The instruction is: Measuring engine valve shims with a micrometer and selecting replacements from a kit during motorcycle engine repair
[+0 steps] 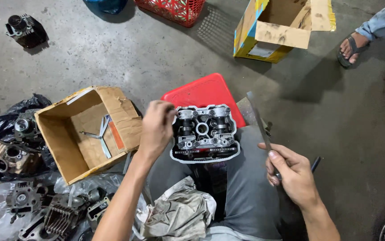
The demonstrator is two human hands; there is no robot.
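Observation:
A metal engine cylinder head (204,132) with a pale gasket around its rim rests on my knee, in front of a red plastic stool (203,92). My left hand (156,126) grips the left edge of the cylinder head. My right hand (290,171) is to its right, closed around the lower end of a long flat metal strip (258,119) that points up and away. A dark thin handle sticks out behind that hand.
An open cardboard box (85,134) with a three-armed wrench inside lies at left. Engine parts on plastic bags (18,147) fill the lower left. A dirty rag (181,213) lies on my lap. A second cardboard box (272,31), a red basket (174,10) and another person's sandalled foot (351,48) are farther off.

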